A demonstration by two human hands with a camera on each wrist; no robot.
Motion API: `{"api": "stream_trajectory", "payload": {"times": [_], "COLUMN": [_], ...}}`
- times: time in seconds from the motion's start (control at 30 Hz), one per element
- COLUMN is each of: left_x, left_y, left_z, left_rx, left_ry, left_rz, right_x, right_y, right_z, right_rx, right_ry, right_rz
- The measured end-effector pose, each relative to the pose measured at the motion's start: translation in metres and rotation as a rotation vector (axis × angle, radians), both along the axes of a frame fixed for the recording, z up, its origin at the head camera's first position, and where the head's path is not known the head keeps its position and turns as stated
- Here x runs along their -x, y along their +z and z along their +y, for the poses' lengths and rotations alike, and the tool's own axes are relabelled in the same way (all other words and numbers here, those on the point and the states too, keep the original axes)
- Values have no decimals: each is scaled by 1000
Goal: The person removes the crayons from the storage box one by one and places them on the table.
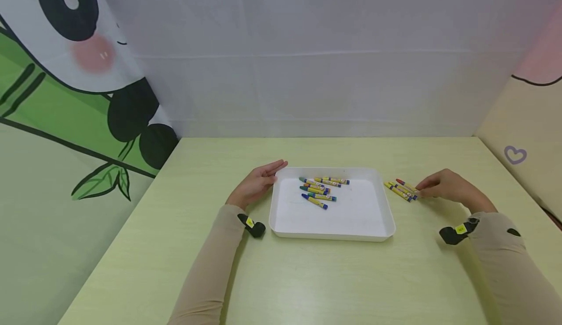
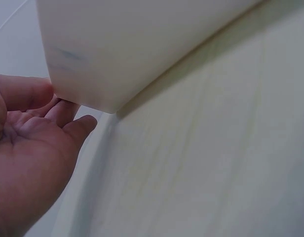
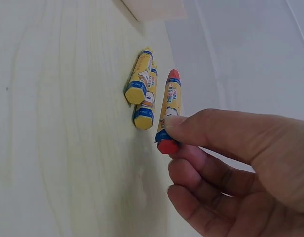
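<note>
To the right of the white tray on the counter, I see a red crayon in the right hand
On my feeds, that hand's thumb and fingers are clamped on the crayon near its blunt end, the red tip pointing away from the palm, just beside two yellow crayons on the counter; the left hand rests at the tray's far left corner, its fingers extended and touching it, while several yellow-wrapped crayons, blue and green tips among them, lie inside the tray
</note>
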State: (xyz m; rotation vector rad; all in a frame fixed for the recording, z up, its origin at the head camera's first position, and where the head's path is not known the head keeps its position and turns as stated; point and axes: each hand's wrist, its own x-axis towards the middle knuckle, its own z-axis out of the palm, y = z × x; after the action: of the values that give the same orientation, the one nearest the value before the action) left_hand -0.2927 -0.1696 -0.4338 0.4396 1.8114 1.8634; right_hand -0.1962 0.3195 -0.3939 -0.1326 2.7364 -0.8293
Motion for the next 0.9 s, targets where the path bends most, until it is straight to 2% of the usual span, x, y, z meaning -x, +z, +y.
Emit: {"api": "stream_trajectory", "payload": {"times": [0.9], "left_x": [-1], "left_y": [1], "left_z": [0], "left_rx": [-6], "left_ry": [14], "left_rz": [1], "right_x": [1], "right_y": [-7], "right_z": [1], "right_rx": [-24], "right_ry": [13], "right_rz": [-3]}}
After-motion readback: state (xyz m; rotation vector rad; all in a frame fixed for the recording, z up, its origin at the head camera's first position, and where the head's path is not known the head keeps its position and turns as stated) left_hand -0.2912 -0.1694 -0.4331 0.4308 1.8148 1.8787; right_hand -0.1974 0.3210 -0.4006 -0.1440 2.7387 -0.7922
